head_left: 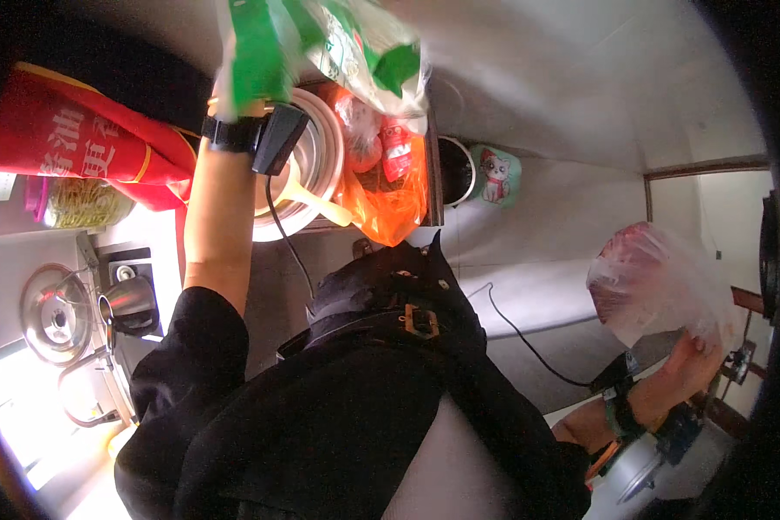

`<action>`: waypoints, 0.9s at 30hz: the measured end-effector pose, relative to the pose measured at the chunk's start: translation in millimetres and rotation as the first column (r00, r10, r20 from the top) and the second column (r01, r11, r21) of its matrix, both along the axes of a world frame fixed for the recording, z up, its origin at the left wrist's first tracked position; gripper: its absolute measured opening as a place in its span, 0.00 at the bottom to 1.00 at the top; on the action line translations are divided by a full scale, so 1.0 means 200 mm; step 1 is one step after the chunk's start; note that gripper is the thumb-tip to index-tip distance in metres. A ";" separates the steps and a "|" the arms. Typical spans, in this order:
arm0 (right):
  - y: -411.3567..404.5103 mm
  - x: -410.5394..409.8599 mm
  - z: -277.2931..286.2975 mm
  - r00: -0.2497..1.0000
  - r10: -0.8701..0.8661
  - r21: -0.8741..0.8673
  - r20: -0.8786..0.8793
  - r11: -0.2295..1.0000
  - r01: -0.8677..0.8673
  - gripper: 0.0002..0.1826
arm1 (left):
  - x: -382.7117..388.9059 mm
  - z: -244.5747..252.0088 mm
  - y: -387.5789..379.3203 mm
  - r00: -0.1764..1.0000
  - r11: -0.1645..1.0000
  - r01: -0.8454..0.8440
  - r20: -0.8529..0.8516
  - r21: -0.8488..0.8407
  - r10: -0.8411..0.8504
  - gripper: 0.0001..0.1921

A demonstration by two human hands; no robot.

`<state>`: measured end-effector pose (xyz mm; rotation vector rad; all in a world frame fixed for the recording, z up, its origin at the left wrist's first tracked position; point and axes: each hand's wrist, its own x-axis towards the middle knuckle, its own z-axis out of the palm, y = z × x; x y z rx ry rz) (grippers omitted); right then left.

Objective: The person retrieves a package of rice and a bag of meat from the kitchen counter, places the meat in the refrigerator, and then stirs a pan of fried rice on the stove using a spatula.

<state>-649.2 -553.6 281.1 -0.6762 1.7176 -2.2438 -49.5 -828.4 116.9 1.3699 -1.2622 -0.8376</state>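
Observation:
At the top of the view, my left hand is mostly covered by a blurred green, white and clear plastic bag. The fingers are hidden, so I cannot tell whether they grip it. Far to the right, my right hand holds up a thin translucent plastic bag with something reddish inside. Below my left wrist, a light-coloured ladle or scoop rests across round nested bowls. Beside them lies an orange plastic bag containing a wrapped item and a red packet.
A red cloth or bag bearing writing and a jar with a pink lid stand at left. Farther down are a metal jug and a metal lid. A round white-rimmed bin sits near the wall. A cable runs to my right wrist.

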 end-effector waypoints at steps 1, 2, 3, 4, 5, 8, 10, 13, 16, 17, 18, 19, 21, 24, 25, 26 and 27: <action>0.04 -0.12 -0.03 1.000 -0.006 -0.003 0.001 1.000 0.006 0.20 | -0.04 0.03 0.01 0.997 0.999 0.036 -0.068 0.016 -0.035 0.18; 0.09 -0.24 -0.05 0.998 0.059 0.018 0.031 0.998 -0.060 0.19 | -0.08 0.06 0.01 0.991 0.997 0.072 -0.118 0.022 -0.069 0.18; 0.12 -0.28 -0.08 0.996 0.076 0.024 0.047 0.997 -0.077 0.19 | -0.14 0.09 0.01 0.983 0.993 0.119 -0.148 0.028 -0.113 0.18; 0.14 -0.30 -0.10 0.994 0.090 0.031 0.060 0.995 -0.092 0.19 | -0.22 0.11 0.02 0.971 0.984 0.176 -0.171 0.035 -0.168 0.18; 0.15 -0.32 -0.13 0.988 0.094 -0.017 0.122 0.996 -0.092 0.18 | -0.29 0.14 0.03 0.957 0.971 0.237 -0.179 0.035 -0.227 0.18; 0.10 -0.14 -0.11 0.966 0.005 -0.021 0.259 1.000 0.000 0.17 | -0.49 0.11 -0.01 0.934 0.923 0.358 -0.047 0.143 -0.355 0.18; 0.10 -0.15 -0.11 0.979 0.086 0.023 0.188 0.996 -0.092 0.17 | -0.57 0.00 -0.10 0.856 0.854 0.242 0.313 0.460 -0.411 0.21; 0.08 -0.05 -0.06 0.984 0.079 0.018 0.161 0.996 -0.083 0.17 | -0.49 -0.42 -0.15 0.600 0.966 0.223 0.763 0.129 -0.241 0.29; 0.11 0.00 -0.05 0.982 0.033 -0.041 0.186 0.999 -0.026 0.16 | -0.65 -0.38 -0.07 0.509 0.972 0.187 0.832 0.146 -0.223 0.37; 0.12 0.01 -0.03 0.981 0.030 -0.062 0.193 0.998 -0.018 0.16 | -0.66 -0.38 -0.06 0.485 0.987 0.131 0.862 0.094 -0.146 0.38; 0.12 0.03 -0.02 0.956 0.189 -0.123 0.223 0.979 -0.165 0.17 | -0.65 -0.36 -0.03 0.487 0.987 0.134 0.861 0.094 -0.148 0.38; 0.13 0.05 -0.01 0.909 0.339 -0.185 0.242 0.936 -0.300 0.17 | -0.66 -0.34 -0.01 0.484 0.995 0.095 0.875 -0.043 -0.008 0.36; 0.09 0.18 0.06 0.951 0.219 -0.120 0.218 0.973 -0.197 0.17 | -0.71 -0.25 0.06 0.486 0.982 0.064 0.865 -0.180 0.127 0.35; 0.03 0.31 0.10 0.978 0.058 -0.050 0.200 0.998 -0.049 0.19 | -1.03 0.02 0.34 0.904 0.935 0.286 0.383 -0.208 -0.191 0.28; -0.04 0.32 0.06 0.972 0.067 -0.048 0.225 0.997 -0.058 0.21 | -1.14 0.10 0.51 0.932 0.933 0.344 0.155 -0.106 -0.326 0.26; 0.00 0.36 0.13 0.978 0.040 -0.040 0.203 0.999 -0.033 0.21 | -1.27 0.14 0.62 0.813 0.820 0.572 -0.136 0.005 -0.566 0.27; 0.02 0.38 0.14 0.874 0.121 0.195 -0.470 0.980 -0.031 0.21 | -1.38 0.09 0.69 0.682 0.701 0.713 -0.211 -0.025 -0.701 0.31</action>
